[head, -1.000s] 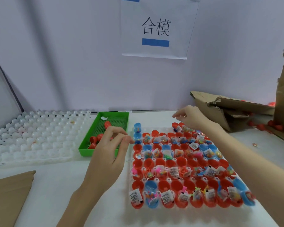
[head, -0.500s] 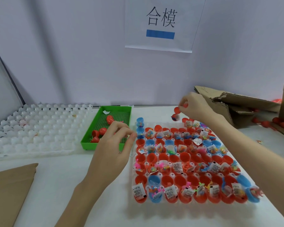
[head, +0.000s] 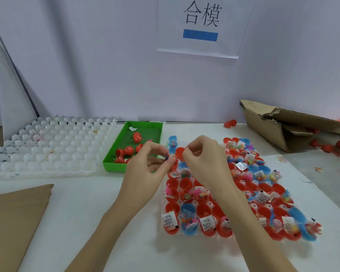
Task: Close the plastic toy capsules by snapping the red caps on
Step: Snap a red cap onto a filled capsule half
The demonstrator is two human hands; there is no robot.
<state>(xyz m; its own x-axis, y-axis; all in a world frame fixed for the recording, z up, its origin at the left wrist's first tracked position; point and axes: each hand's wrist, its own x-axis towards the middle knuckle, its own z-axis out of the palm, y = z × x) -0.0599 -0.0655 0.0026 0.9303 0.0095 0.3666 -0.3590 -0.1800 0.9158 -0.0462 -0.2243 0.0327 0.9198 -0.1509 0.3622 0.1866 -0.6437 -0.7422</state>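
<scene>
Both hands meet above the far left corner of the capsule tray (head: 164,195). The left hand (head: 145,171) has a narrow grip, pinching a small red capsule piece (head: 174,161) with a dark bit sticking up; its fingers hide most of it. The right hand (head: 204,163) pinches a red cap (head: 179,153) right beside it. I cannot tell if the two pieces touch. The tray holds rows of open red and blue capsules (head: 186,211) with little toys and paper tags inside. The near right corner is blurry. A green bin (head: 114,163) holds a few red caps. An empty white tray (head: 47,146) sits left on the white desk (head: 86,213). A torn cardboard box (head: 287,124) lies at the back right, and a paper sign (head: 201,26) hangs on the wall.
</scene>
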